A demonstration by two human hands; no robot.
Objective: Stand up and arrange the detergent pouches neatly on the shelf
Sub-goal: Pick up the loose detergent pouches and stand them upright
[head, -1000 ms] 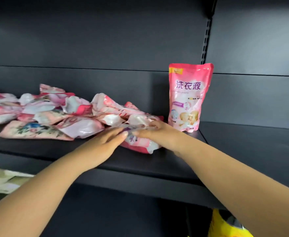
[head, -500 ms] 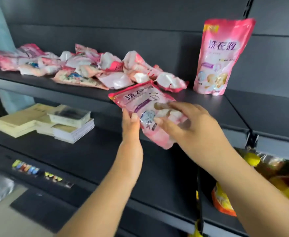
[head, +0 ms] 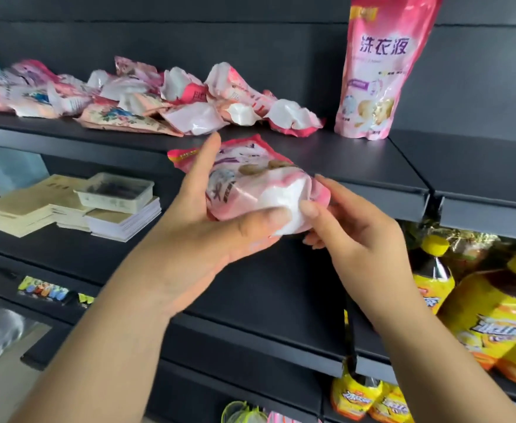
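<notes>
Both hands gripping one pink pouch [head: 250, 184], held in the air just in front of the top shelf's front edge [head: 357, 184], tilted, not touching the shelf. Left hand [head: 207, 236] wrapped round the pouch's left side and underside, thumb up across its face. Right hand [head: 351, 227] pinching the white bottom end, fingertips [head: 308, 209] on the gusset.

One standing pouch [head: 382, 71] upright at the right end of the top shelf, near the back wall, close to the shelf's right edge. Pile of fallen pouches [head: 159, 99] lying crumpled along the back, spanning from the left edge toward the middle. Bare dark strip between the pile's right end and the standing pouch; bare strip also along the front edge ahead of the pile.

Middle shelf: stacked booklets [head: 36, 206] with a clear plastic tray [head: 116, 192] on top, at the left end; right part bare. Yellow bottles [head: 491, 309] on the neighbouring bay's shelf, lower right, well apart from the hands.
</notes>
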